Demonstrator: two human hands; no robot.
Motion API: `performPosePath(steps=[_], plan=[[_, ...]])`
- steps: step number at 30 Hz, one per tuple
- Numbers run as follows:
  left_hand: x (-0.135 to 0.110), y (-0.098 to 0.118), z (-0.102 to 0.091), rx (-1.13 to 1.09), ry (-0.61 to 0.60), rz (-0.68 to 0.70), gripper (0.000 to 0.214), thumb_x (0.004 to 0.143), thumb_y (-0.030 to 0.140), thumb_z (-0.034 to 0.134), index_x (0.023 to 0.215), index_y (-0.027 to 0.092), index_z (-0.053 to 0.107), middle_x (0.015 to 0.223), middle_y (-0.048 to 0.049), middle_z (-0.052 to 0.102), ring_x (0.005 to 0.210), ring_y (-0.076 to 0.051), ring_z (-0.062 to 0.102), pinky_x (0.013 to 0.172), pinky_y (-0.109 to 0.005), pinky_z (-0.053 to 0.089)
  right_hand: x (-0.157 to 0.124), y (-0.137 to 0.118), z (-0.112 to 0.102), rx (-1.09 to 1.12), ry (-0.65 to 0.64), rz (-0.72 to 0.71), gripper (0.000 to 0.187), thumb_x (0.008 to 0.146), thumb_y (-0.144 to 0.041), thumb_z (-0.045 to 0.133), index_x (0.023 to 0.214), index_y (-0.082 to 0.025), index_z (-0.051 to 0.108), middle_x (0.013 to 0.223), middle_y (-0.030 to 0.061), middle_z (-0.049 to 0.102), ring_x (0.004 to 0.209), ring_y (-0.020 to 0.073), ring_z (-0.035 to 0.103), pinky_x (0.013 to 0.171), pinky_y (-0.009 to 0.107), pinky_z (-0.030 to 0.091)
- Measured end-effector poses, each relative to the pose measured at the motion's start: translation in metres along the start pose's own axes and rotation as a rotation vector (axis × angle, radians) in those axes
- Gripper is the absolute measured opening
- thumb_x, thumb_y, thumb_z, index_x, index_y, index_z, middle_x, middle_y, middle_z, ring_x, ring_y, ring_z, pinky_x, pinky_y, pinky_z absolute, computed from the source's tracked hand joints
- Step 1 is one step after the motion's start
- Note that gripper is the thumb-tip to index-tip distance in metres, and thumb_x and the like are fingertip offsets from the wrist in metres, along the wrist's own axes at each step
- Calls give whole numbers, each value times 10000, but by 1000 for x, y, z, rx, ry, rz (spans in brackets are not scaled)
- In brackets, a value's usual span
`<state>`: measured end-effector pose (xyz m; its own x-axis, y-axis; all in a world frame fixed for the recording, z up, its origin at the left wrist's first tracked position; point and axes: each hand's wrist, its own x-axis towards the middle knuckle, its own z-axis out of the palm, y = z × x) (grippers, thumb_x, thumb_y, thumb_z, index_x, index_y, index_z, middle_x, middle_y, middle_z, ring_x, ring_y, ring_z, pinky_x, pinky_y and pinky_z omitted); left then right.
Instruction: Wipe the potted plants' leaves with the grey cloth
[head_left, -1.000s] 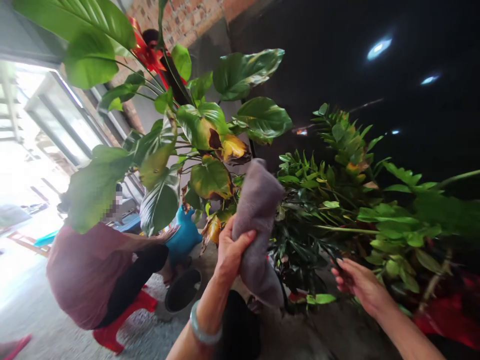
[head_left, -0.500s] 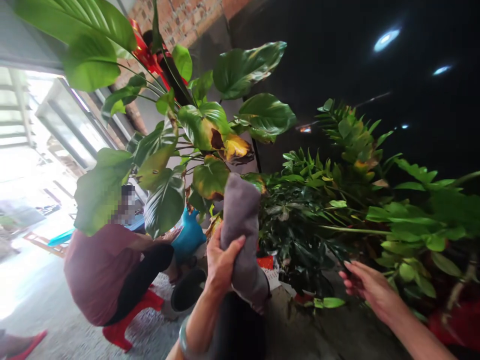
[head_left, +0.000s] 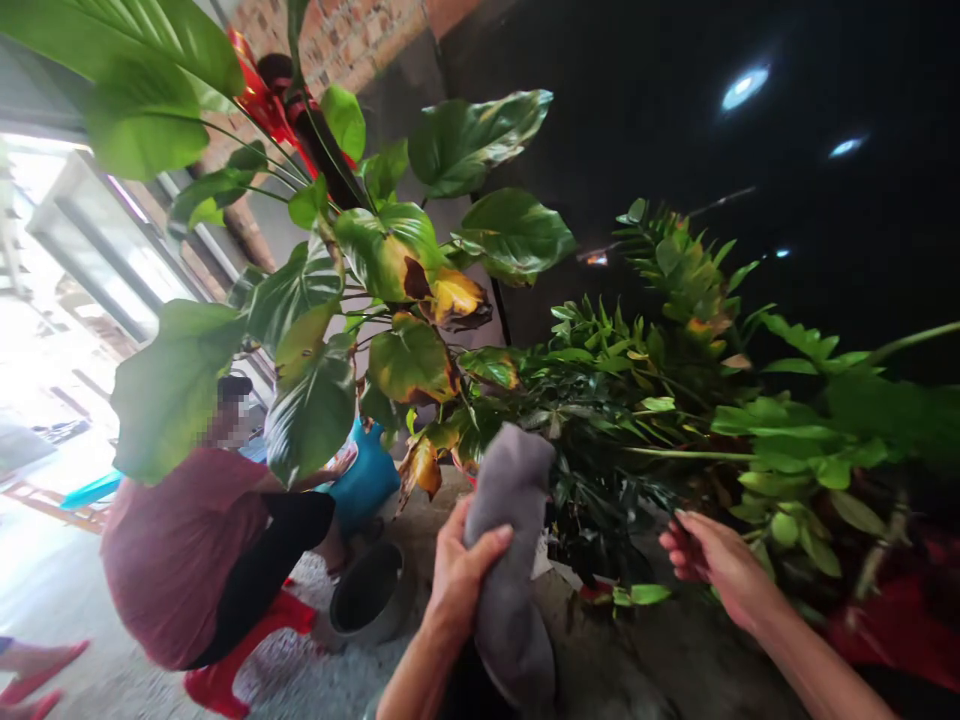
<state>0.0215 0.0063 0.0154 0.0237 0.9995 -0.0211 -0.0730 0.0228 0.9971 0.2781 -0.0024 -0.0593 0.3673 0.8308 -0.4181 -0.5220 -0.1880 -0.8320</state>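
My left hand (head_left: 459, 572) is wrapped round a bunched grey cloth (head_left: 514, 540), thumb on top, and the cloth hangs down below it. My right hand (head_left: 716, 565) has its fingers pinched on a dark green leaf tip (head_left: 669, 500) at the edge of a low bushy plant (head_left: 600, 490); the exact grip is partly hidden by the fingers. Above the cloth stands a large-leaved plant (head_left: 454, 235), with several leaves yellowed and browned at the edges. A withered leaf (head_left: 424, 470) droops left of the cloth.
A person (head_left: 180, 560) sits on a red plastic stool (head_left: 251, 640) at the left, near a blue pot-like object (head_left: 366, 478). A dark bucket (head_left: 367, 595) stands on the floor. More foliage (head_left: 795, 430) fills the right, before a dark glossy wall (head_left: 675, 120).
My left hand and the cloth have moved lower and slightly right, away from the large leaves. The right hand stays by the same dark leaf. The whole view has shifted a little.
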Motion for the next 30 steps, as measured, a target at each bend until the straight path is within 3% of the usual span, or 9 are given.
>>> performPosePath(steps=[3,5,10,13,19,22,26,28,30], plan=[[28,29,8,-50,187,167,494,536,372,787,952,169,614,764,0,681,640,-139,601,590,-233,492,3,2,0,25,12,-26,168,562,-256,728,546,-166,588,453,40,633,342,116,522,358,216,426],[37,26,14,-52,197,145,503,521,378,785,947,167,619,762,-4,679,635,-143,603,593,-245,495,5,3,0,36,4,-43,176,554,-255,740,550,-161,591,453,40,630,343,114,520,357,214,421],[7,-30,17,22,-141,-187,463,459,339,796,863,161,653,628,9,654,538,-140,561,513,-239,447,1,-1,3,-3,-36,-14,154,572,-234,727,526,-163,599,442,29,628,342,103,507,352,198,401],[-12,-33,9,-14,-305,-216,480,425,288,802,870,166,669,659,13,664,565,-135,559,528,-222,435,-4,-5,4,-5,-13,-11,152,573,-228,708,493,-164,595,428,29,623,332,96,491,345,195,394],[29,33,24,-105,-81,138,548,464,331,774,970,195,614,734,11,658,617,-155,576,562,-240,461,-5,-5,4,39,-7,-18,119,542,-234,713,520,-148,634,438,40,636,337,103,516,353,200,409],[46,20,43,-87,-37,163,510,502,337,756,967,202,597,740,15,646,630,-150,569,595,-249,464,0,-2,4,81,-11,-31,102,565,-240,715,582,-155,662,463,30,654,352,107,538,361,195,415],[30,-27,54,101,-280,-27,515,410,245,783,905,179,658,702,12,640,640,-162,550,595,-260,453,5,4,1,95,-30,1,94,600,-221,700,555,-166,638,445,12,635,351,110,541,357,194,415],[21,-27,55,124,-366,-60,523,385,225,786,896,181,684,722,10,646,657,-167,548,593,-259,448,5,5,-1,98,-71,13,115,603,-208,695,528,-169,617,432,6,617,358,116,546,369,205,431],[22,-4,59,84,-350,39,537,393,245,790,917,188,688,738,14,646,663,-162,546,592,-249,446,5,4,-4,98,-106,26,105,610,-199,692,538,-164,624,455,16,631,371,118,553,383,212,443]])
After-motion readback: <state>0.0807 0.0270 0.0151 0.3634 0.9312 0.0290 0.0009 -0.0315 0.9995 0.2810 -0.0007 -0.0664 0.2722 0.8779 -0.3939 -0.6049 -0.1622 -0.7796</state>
